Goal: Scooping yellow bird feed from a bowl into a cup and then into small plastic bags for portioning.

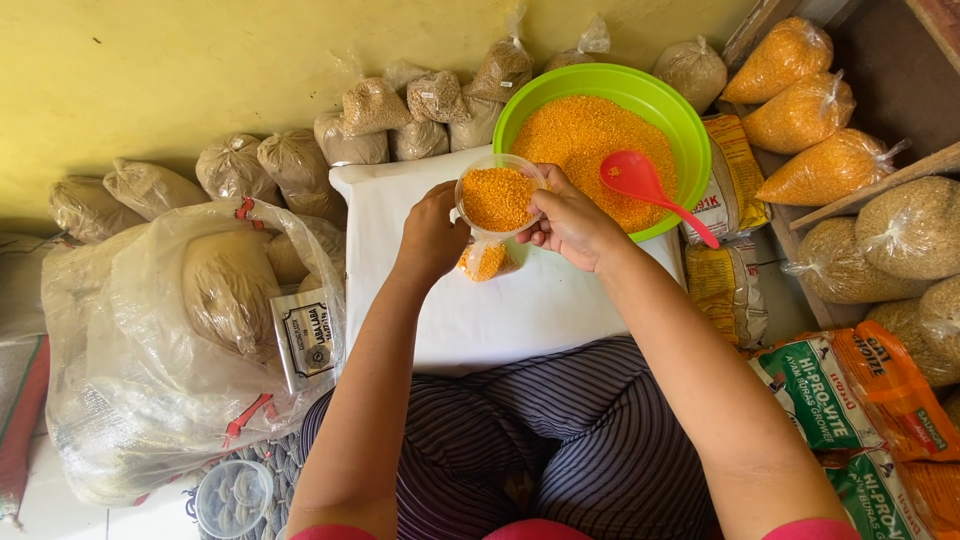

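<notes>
Both hands at a clear cup of orange grain, over a small bag.
Right hand (572, 222) closed round the cup (498, 196); left hand (432, 235) pinching the bag (486, 262) beneath. Best kept level, mouth wide. Green bowl (690, 140) with red scoop (640, 183) beside; tied orange bags (800, 115) shelved right, brown bags (375, 105) along the wall.
</notes>
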